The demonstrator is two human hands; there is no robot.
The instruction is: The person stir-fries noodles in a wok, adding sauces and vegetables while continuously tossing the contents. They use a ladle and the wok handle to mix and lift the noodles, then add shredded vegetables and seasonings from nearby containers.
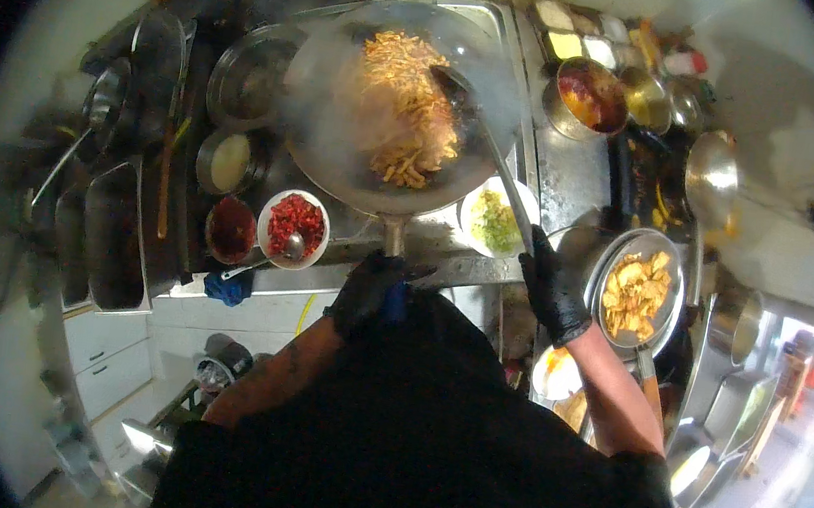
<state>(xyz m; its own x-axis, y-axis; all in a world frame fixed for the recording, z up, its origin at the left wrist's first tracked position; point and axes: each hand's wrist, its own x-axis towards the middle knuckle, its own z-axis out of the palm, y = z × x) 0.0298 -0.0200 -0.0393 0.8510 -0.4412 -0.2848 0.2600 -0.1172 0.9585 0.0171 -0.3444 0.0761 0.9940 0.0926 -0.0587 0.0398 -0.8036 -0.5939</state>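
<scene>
A large wok [339, 185] sits on the range, with steam over it and browned, strip-like food [412, 108] inside. My left hand [366, 291], in a black glove, is closed around the wok's handle [395, 236] near a blue cloth. In my black-gloved right hand [552, 289] is the long metal handle of a wok ladle [506, 175], whose dark head rests at the food's right edge. A white bowl of chopped green vegetables [497, 221] stands between the wok and my right hand. Left of my left hand is a white bowl of chopped red peppers [296, 220] with a spoon in it.
A strainer of browned pieces [634, 295] stands close beside my right forearm. Beyond it are a pot of red oily sauce [592, 96] and several seasoning containers [568, 45]. On the left are a bowl of dark red sauce [231, 229], a pot of pale liquid [230, 162] and metal pans.
</scene>
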